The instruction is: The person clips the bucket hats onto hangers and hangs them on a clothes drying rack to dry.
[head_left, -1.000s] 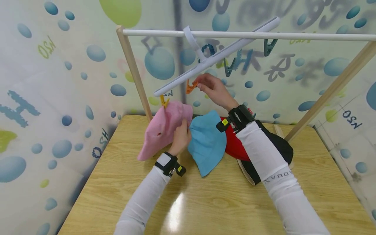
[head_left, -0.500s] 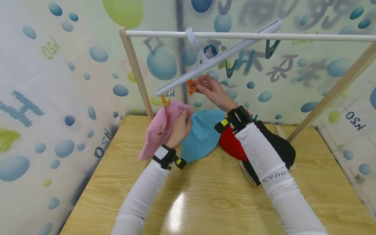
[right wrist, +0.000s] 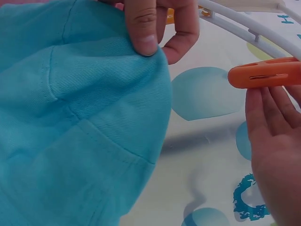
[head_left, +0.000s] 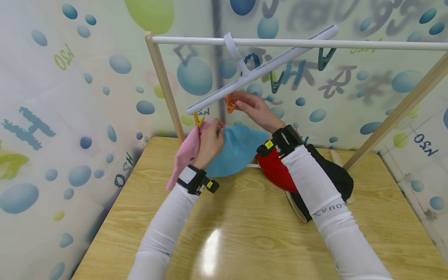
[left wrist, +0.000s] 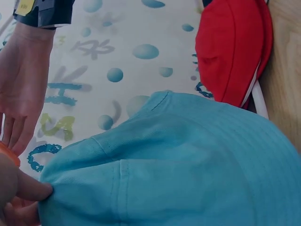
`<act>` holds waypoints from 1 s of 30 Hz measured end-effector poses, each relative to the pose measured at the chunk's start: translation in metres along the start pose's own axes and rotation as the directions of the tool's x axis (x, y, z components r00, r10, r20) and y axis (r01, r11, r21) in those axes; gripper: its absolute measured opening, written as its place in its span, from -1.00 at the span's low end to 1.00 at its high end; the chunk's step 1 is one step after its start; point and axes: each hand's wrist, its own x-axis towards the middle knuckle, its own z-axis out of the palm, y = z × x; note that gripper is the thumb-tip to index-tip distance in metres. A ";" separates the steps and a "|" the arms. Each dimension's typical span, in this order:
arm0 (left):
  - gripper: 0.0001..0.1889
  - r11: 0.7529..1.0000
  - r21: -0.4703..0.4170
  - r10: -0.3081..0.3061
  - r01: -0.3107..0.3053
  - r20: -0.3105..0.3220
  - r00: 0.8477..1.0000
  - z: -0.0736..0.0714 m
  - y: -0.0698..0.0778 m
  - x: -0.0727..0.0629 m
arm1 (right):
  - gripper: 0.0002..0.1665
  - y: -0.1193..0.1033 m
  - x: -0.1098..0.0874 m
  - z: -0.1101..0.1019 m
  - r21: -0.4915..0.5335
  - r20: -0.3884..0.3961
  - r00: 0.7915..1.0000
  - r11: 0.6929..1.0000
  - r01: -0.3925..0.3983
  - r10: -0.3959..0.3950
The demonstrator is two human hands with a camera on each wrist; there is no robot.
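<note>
Blue hat point(left wrist: 178, 160) pinched by the left hand point(left wrist: 26, 187)
Beyond it, a red hat point(left wrist: 230, 52); upper left, the right hand point(left wrist: 21, 80).

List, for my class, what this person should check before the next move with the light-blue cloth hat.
1. Light-blue cloth hat pinched by the left hand: ok.
2. Orange plastic clip held by the right hand: ok.
3. This hat inside that clip: not ok, they are apart.
4. Pink cloth hat held by the yellow plastic clip: ok.
5. White plastic hanger level: not ok, tilted, left end lower.
</note>
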 end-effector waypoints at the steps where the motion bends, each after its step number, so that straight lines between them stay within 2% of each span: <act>1: -0.90 1.000 0.002 0.000 0.000 -0.009 1.000 -0.001 0.001 0.001 | -0.53 -0.001 0.000 0.000 -0.003 0.006 1.000 1.000 0.001 -0.001; 7: -0.91 1.000 0.021 -0.008 0.009 -0.065 0.998 -0.006 0.006 0.009 | -0.53 -0.005 0.003 0.000 -0.035 0.014 1.000 0.999 -0.025 0.025; 13: -0.90 1.000 -0.014 -0.019 0.018 -0.090 0.996 -0.011 0.011 0.011 | -0.56 -0.007 0.005 0.002 -0.038 -0.003 0.998 0.998 -0.058 0.058; 21: -0.90 0.999 -0.042 0.002 -0.008 -0.137 0.991 -0.015 0.016 0.015 | -0.61 -0.008 0.008 0.005 -0.034 -0.008 0.999 0.998 -0.053 0.053; 30: -0.90 0.998 -0.026 0.049 -0.054 -0.174 0.984 -0.016 0.023 0.019 | -0.62 -0.010 0.013 0.011 -0.043 -0.064 0.995 0.996 -0.084 0.081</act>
